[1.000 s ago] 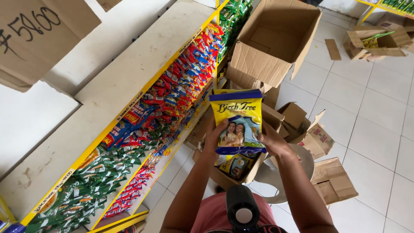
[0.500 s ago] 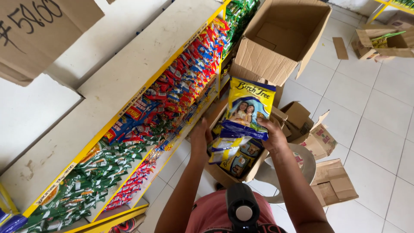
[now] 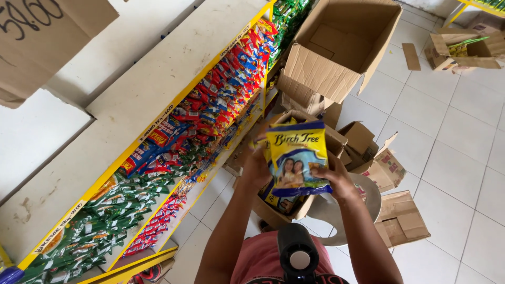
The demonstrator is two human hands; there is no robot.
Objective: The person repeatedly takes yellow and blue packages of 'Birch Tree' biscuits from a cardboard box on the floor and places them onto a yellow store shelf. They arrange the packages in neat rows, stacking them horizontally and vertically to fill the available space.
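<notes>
1. A black round device (image 3: pixel 298 257) sits at the very bottom, on the person's chest.
2. The left hand (image 3: pixel 256 167) and the right hand (image 3: pixel 336 181) both hold a yellow and blue packet (image 3: pixel 298 158). Each grip is closed on one side of it. The packet is held upright, above a small brown box.
3. That small open box (image 3: pixel 273 208) rests on a pale plastic chair (image 3: pixel 344 218). More yellow and blue packets (image 3: pixel 281 202) lie inside it.
4. Flat, torn pieces of cardboard (image 3: pixel 402 218) lie on the white tiled floor (image 3: pixel 463 142), just beside the chair.
5. On the left stands a long shelf (image 3: pixel 131 115) with yellow edges. Rows of green sachets (image 3: pixel 94 223) hang near, and red and blue sachets (image 3: pixel 215 105) hang farther along.
6. A big brown box (image 3: pixel 342 47) stands farther off with its flaps open. It looks empty inside.
7. Far away, at the top right, another open box (image 3: pixel 473 50) holds something green and yellow. It is too small to tell what.
</notes>
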